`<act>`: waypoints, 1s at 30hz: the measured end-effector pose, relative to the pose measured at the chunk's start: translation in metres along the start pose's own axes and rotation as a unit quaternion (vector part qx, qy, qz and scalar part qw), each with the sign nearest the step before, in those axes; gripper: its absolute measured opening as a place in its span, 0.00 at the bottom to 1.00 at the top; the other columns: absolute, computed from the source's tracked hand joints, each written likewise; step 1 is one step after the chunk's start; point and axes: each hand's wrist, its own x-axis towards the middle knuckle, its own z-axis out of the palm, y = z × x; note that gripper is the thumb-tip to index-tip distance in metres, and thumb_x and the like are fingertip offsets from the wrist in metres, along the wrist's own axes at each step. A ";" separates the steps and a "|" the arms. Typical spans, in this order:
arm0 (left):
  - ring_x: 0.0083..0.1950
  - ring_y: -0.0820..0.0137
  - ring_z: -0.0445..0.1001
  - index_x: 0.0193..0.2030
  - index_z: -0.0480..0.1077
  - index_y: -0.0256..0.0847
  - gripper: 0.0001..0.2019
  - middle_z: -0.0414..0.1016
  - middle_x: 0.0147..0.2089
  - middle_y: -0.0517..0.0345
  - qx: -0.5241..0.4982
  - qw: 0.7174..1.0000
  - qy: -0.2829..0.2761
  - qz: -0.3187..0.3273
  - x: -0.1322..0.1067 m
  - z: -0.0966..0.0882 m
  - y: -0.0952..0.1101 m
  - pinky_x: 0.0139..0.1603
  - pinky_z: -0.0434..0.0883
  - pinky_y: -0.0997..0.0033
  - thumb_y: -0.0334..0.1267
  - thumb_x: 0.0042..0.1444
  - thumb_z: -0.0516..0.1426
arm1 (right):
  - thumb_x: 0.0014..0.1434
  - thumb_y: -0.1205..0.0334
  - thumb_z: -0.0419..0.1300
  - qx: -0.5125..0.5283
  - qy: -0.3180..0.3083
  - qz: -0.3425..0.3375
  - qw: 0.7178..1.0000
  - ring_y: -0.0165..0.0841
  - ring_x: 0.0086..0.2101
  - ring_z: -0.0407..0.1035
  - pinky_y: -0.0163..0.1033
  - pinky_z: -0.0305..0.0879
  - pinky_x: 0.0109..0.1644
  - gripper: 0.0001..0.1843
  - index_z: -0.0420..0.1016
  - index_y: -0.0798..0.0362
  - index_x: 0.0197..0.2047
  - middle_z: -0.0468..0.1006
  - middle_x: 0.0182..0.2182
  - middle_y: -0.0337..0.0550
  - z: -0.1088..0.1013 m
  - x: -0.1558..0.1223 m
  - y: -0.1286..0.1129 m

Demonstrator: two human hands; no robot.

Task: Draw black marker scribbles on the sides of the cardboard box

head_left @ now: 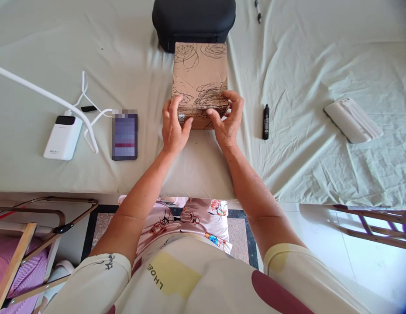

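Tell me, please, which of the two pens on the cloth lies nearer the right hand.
It is the thick black marker, lying right of the right hand; the slimmer pen, partly white, lies farther away near the picture's top edge.

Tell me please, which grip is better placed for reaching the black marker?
Likely the right grip: the black marker lies right of the cardboard box, farther from the left grip. Both touch the box.

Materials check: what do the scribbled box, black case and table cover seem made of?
Scribbled box: matte cardboard, judging by its brown faces and straight folded edges. Black case: dull, smooth, rounded; perhaps synthetic leather or rubbery plastic. Table cover: probably matte cloth, given its many wrinkles.
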 end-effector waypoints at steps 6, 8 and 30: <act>0.77 0.53 0.63 0.65 0.60 0.50 0.36 0.68 0.69 0.45 0.018 0.998 0.066 -0.010 0.007 0.012 0.003 0.82 0.57 0.46 0.72 0.62 0.58 | 0.63 0.28 0.62 -0.009 0.000 0.014 1.000 0.48 0.64 0.68 0.60 0.77 0.61 0.34 0.69 0.42 0.61 0.70 0.59 0.48 0.004 0.004 0.003; 0.79 0.54 0.61 0.66 0.61 0.50 0.34 0.68 0.70 0.45 0.019 0.997 0.079 -0.012 0.008 0.015 0.000 0.83 0.57 0.46 0.69 0.64 0.58 | 0.61 0.27 0.64 -0.012 -0.006 0.004 1.000 0.48 0.63 0.67 0.59 0.78 0.61 0.36 0.68 0.41 0.62 0.70 0.60 0.49 0.004 0.004 0.002; 0.79 0.55 0.60 0.70 0.59 0.50 0.34 0.66 0.74 0.45 0.015 0.998 0.060 0.009 0.008 0.003 -0.015 0.84 0.54 0.50 0.71 0.70 0.45 | 0.70 0.38 0.58 -0.028 -0.047 -0.015 0.998 0.43 0.61 0.69 0.51 0.80 0.56 0.27 0.66 0.37 0.67 0.72 0.65 0.45 -0.005 -0.001 -0.010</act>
